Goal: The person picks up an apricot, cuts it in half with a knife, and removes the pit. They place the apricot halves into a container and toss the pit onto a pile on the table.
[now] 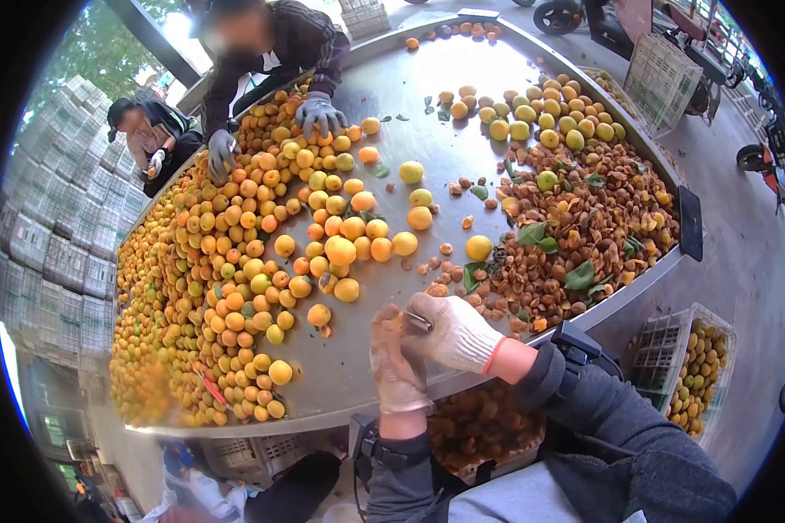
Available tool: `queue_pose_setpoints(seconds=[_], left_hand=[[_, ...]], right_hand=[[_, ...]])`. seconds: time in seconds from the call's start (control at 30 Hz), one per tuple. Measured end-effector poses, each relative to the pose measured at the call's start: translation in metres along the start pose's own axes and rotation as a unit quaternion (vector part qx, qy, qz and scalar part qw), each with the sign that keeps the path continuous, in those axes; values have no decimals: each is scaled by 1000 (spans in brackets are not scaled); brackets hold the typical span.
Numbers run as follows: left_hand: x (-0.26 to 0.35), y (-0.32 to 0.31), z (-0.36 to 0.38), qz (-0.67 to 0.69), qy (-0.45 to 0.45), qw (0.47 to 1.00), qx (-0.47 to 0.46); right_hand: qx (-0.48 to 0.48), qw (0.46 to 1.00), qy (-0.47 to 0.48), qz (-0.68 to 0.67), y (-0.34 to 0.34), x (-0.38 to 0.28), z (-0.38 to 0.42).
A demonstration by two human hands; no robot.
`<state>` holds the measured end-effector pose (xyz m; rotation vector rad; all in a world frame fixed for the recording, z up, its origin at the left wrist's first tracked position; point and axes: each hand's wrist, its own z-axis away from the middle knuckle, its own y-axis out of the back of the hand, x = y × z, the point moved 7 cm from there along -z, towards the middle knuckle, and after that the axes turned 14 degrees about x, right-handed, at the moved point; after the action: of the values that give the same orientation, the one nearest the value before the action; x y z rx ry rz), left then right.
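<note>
My right hand (458, 333), in a white knit glove with a red-edged cuff, is closed on a small metal tool (419, 322); its kind does not show. Pressed up beside it is my left hand (396, 362), in a stained glove, with fingers bent in; whatever they hold is hidden. Both hands are over the near edge of the metal table (331, 397). A large heap of apricots (235, 288) covers the table's left side. To the right lies a pile of brown pits and apricot scraps (584, 227) with green leaves.
Across the table, a person with grey gloves (320, 115) reaches into the apricots. Another person (153, 144) crouches beyond. A crate of apricots (698, 370) stands at right, another crate (663, 83) behind. A red-handled tool (209, 386) lies among the fruit at left.
</note>
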<state>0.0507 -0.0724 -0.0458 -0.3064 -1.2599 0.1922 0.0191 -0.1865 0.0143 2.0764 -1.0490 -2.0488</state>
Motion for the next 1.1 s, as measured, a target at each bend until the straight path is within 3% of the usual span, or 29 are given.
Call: queue_pose_setpoints(seconds=[0.07, 0.13, 0.2, 0.23, 0.27, 0.3, 0.33, 0.4, 0.47, 0.5, 0.53, 0.6, 0.63, 0.7, 0.73, 0.8, 0.83, 0.9, 0.93, 1.0, 1.1], left_hand=[[1, -6, 5, 47, 32, 998, 21], [-7, 0, 4, 93, 64, 993, 42], [-4, 15, -10, -165, -105, 980, 41], [-2, 22, -15, -168, -103, 980, 37], [-7, 32, -21, 30, -1, 998, 51], [-14, 36, -23, 226, 102, 967, 65], [-9, 32, -21, 223, 104, 967, 63], [2, 29, -12, 167, 114, 972, 117], [13, 21, -7, 108, 99, 983, 113], [18, 18, -7, 55, 80, 989, 111], [12, 27, -15, 50, 77, 990, 110], [2, 33, -37, -153, -71, 986, -5], [18, 6, -26, -159, -69, 985, -12], [30, -46, -9, -381, -23, 924, -24], [20, -59, -17, -384, -24, 923, -26], [1, -100, -36, -423, -166, 881, -134], [-6, -114, -42, -424, -168, 879, -139], [-16, -158, -41, -573, -365, 704, -206], [-25, -172, -48, -570, -367, 702, -215], [-64, -177, -69, -758, -274, 546, -229], [-66, -182, -80, -748, -272, 551, -251]], right_hand=[[4, 1000, 9, 11, -5, -4, 3], [39, 991, 71, 108, -12, -10, 9], [76, 990, 90, 79, 1, -13, 4], [109, 987, 78, 93, 14, -12, -1], [140, 982, 66, 107, 28, -9, -7], [166, 978, 69, 109, 41, -6, -13], [162, 981, 16, 103, 47, 4, -19], [215, 972, -5, 90, 68, 16, -25], [275, 960, -48, -24, 93, 29, -29], [242, 954, -144, -104, 106, 27, -29], [237, 944, -145, -179, 113, 32, -32], [291, 914, -139, -244, 132, 36, -34], [342, 902, -109, -240, 141, 43, -38], [352, 878, -138, -293, 153, 47, -34], [355, 854, -160, -345, 157, 45, -33], [359, 843, -167, -364, 164, 44, -31], [343, 839, -192, -375, 164, 45, -29], [338, 820, -216, -409, 165, 48, -28], [347, 816, -216, -408, 166, 51, -29], [382, 821, -159, -393, 171, 53, -32], [351, 840, -172, -375, 175, 55, -32]])
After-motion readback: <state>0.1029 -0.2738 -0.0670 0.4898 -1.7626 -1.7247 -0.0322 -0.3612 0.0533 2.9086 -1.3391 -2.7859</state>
